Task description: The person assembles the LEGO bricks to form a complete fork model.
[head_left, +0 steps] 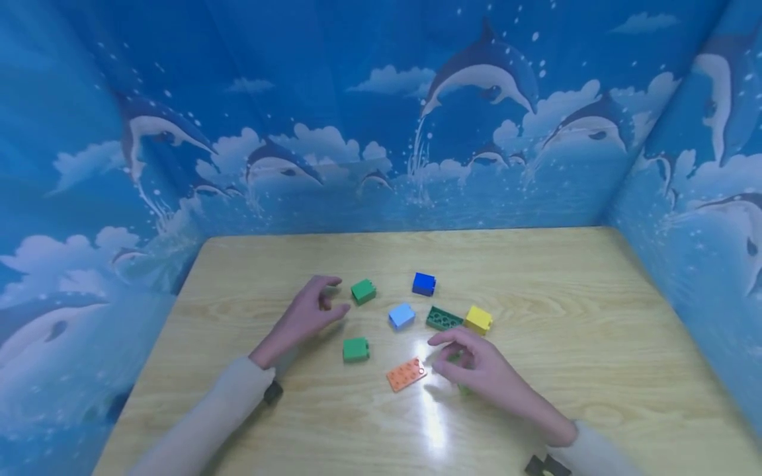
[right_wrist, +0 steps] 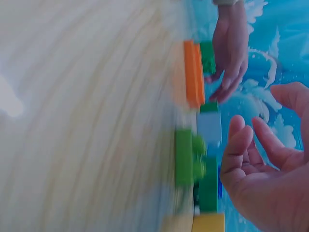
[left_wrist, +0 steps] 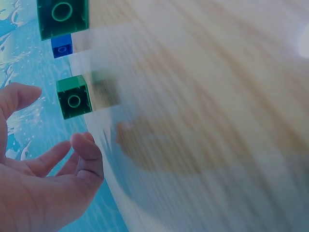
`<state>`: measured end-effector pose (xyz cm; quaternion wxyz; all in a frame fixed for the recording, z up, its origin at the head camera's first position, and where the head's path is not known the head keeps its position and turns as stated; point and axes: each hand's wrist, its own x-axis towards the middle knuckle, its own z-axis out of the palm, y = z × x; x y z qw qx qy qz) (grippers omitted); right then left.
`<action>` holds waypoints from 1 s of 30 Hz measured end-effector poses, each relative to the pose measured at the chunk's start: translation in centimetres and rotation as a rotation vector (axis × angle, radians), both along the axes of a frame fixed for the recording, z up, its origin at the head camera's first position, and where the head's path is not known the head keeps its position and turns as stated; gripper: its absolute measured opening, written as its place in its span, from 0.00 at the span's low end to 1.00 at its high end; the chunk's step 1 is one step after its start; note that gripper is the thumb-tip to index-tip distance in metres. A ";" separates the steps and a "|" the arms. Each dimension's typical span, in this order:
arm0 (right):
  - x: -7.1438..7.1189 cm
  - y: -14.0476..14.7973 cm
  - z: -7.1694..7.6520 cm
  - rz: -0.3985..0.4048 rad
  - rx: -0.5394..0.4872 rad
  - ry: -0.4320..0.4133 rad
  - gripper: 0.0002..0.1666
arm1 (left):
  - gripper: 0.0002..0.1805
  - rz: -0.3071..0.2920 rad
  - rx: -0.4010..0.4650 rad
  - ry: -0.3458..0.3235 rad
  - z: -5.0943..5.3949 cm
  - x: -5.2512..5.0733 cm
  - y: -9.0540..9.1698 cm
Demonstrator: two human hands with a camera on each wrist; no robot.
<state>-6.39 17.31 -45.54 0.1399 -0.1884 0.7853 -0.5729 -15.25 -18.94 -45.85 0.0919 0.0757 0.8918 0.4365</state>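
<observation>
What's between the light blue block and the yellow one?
In the head view, the dark green block lies between the light blue block and the yellow block.

Over the left half of the table (head_left: 595, 311), the left hand (head_left: 306, 307) hovered, its fingers (left_wrist: 21, 95) loosely curved and apart from the thumb. The right hand (head_left: 488, 369) hovered over the table's right half, nearer its front, fingers (right_wrist: 292, 97) likewise bent. Both sleeved forearms (head_left: 208, 406) slanted in from the table's near side.

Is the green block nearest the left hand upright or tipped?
Tipped: the green block lies with its hollow underside facing sideways in the left wrist view.
</observation>
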 end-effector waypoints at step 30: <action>-0.9 -11.6 0.3 -0.012 0.043 -0.151 0.38 | 0.31 -0.034 0.036 -0.050 -1.1 -3.2 3.0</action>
